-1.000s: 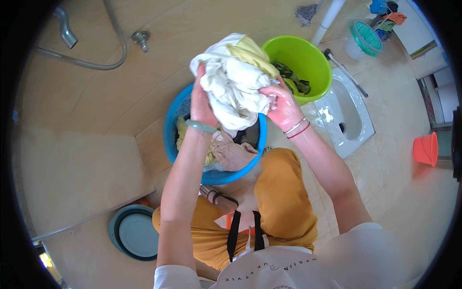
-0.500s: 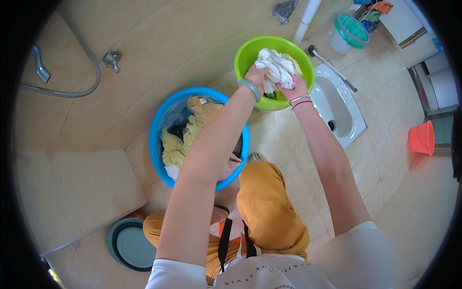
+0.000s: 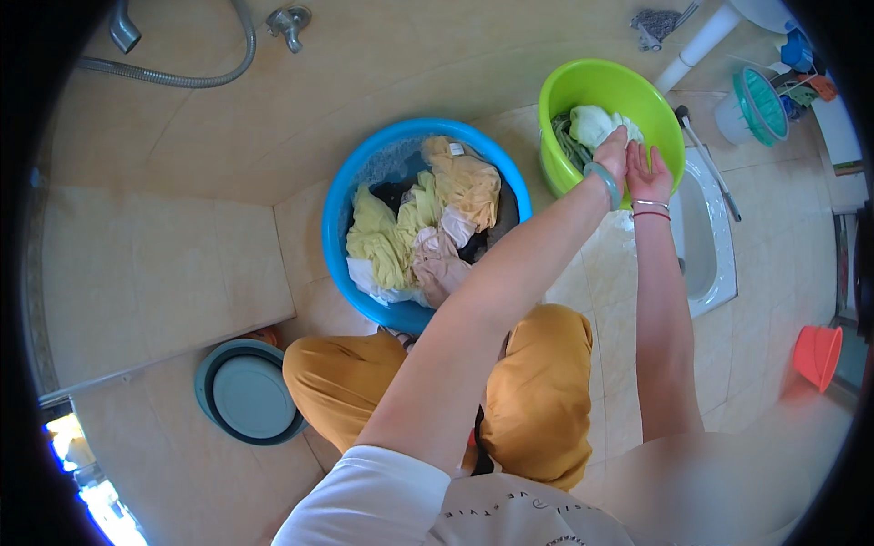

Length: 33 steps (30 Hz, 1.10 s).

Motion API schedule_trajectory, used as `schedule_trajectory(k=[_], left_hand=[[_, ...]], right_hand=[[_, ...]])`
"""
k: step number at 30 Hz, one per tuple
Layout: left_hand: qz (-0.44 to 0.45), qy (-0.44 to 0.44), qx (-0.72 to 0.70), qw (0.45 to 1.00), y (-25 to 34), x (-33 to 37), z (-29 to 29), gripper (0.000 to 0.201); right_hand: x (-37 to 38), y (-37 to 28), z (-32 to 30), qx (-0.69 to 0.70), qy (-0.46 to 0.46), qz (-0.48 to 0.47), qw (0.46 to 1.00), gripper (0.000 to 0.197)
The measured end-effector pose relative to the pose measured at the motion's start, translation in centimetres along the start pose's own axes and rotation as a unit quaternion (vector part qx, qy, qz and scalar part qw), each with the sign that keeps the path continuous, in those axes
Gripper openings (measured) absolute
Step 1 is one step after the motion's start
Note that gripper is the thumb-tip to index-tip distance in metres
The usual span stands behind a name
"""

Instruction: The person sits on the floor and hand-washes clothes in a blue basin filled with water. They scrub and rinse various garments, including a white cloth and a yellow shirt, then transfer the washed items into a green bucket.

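At the far right of centre stands a lime-green basin (image 3: 564,91) with a crumpled white cloth (image 3: 592,125) and a grey-green cloth (image 3: 572,146) inside. Both arms reach over its near rim. My left hand (image 3: 613,155), a pale bangle at its wrist, is beside the white cloth, fingers stretched out and partly hidden. Close to it, my right hand (image 3: 649,175) lies palm up with fingers apart, holding nothing. A blue tub (image 3: 335,246) of water stands nearer on the left. In it lie a yellow garment (image 3: 378,238), a peach garment (image 3: 464,182) and a pink garment (image 3: 439,267).
A white squat toilet (image 3: 719,246) adjoins the green basin, a long-handled brush (image 3: 715,168) along it. Behind are a lined bin (image 3: 763,109) and a white pipe (image 3: 699,47). A grey-green basin (image 3: 253,396) sits at left, a red bucket (image 3: 817,357) at right, a tap (image 3: 289,25) on the wall.
The white cloth, held up between both hands before, now lies in the green basin. My hands are lower and free of it. The view has shifted, so the basins appear farther right.
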<state>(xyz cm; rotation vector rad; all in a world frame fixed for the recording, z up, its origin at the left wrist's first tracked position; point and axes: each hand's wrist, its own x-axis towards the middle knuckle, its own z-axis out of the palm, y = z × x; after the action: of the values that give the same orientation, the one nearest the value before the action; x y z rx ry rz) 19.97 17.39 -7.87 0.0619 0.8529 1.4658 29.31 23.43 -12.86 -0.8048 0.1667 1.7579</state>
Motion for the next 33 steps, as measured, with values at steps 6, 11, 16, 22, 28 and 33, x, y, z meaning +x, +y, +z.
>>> schedule_trajectory(k=[6, 11, 16, 22, 28, 33], left_hand=[[-0.020, -0.068, 0.114, 0.991, 6.1, -5.6, -3.2, 0.048], [-0.035, -0.006, 0.292, 0.956, 15.2, -9.1, -13.1, 0.040], [-0.109, 0.082, 0.341, 0.930, 15.8, -12.3, -24.2, 0.036], [-0.069, 0.149, 0.234, 0.958, 13.3, -16.2, -34.1, 0.032], [-0.085, 0.122, 0.216, 0.965, 11.9, -17.5, -37.0, 0.033], [-0.104, 0.066, 0.228, 0.966, 13.5, -17.3, -37.7, 0.050]], right_hand=[[-6.9, 2.4, 2.9, -0.172, -0.146, -0.022, 0.974, 0.036], [-10.8, 11.0, 3.1, -0.442, -0.311, 0.051, 0.840, 0.026], [-10.0, 20.1, -1.8, -0.691, -0.454, 0.006, 0.562, 0.018], [-15.0, 25.4, -7.5, -0.785, -0.587, -0.184, 0.077, 0.025], [-16.9, 25.2, -8.3, -0.828, -0.522, -0.064, 0.195, 0.013], [-19.7, 26.3, 1.6, -0.736, -0.443, -0.018, 0.511, 0.016]])
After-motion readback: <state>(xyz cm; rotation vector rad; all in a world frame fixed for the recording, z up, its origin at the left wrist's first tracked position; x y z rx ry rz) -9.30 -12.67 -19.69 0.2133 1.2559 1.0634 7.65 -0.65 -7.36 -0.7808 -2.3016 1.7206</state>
